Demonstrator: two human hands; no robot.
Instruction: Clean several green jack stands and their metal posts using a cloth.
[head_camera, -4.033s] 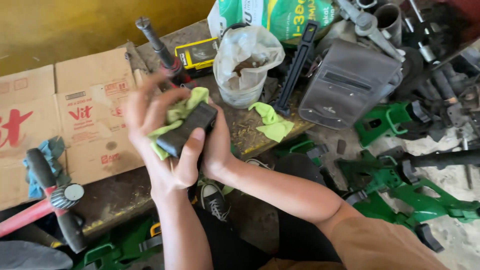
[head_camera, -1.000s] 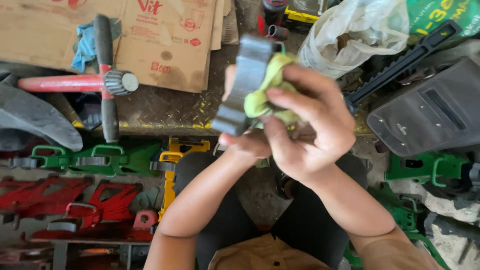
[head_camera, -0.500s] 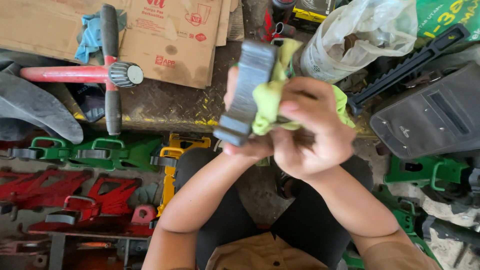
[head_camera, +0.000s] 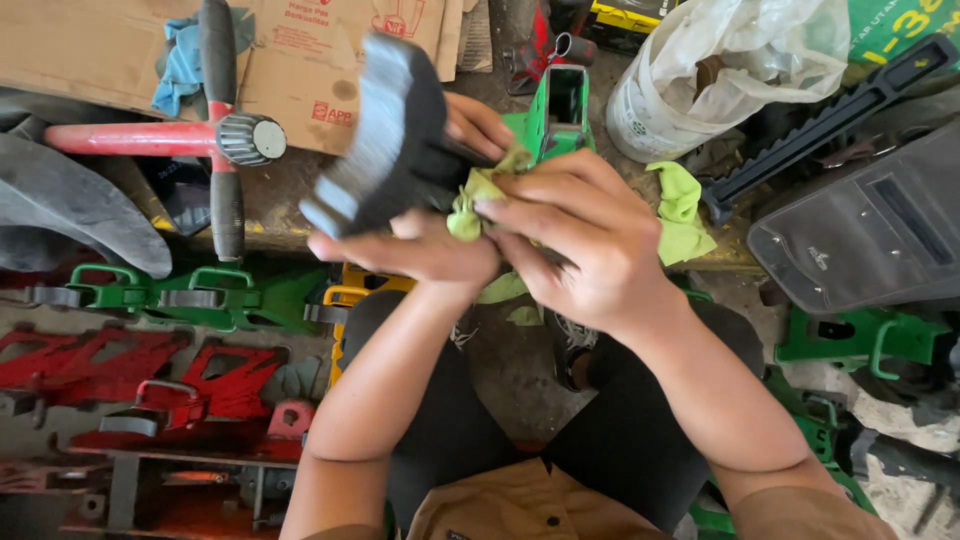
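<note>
Head view: your left hand (head_camera: 420, 250) grips a dark, ridged metal part (head_camera: 385, 130), blurred, held above your lap. Your right hand (head_camera: 580, 240) pinches a soft yellow-green cloth (head_camera: 470, 205) against it. The worn bench edge (head_camera: 280, 235) lies just beyond, crowded by flattened cardboard (head_camera: 90, 45) and a red-handled tool (head_camera: 140, 138).

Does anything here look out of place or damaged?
Nothing is clearly damaged. The left hand grips a dark part, motion-blurred, while the right hand presses a green cloth against it.
</note>
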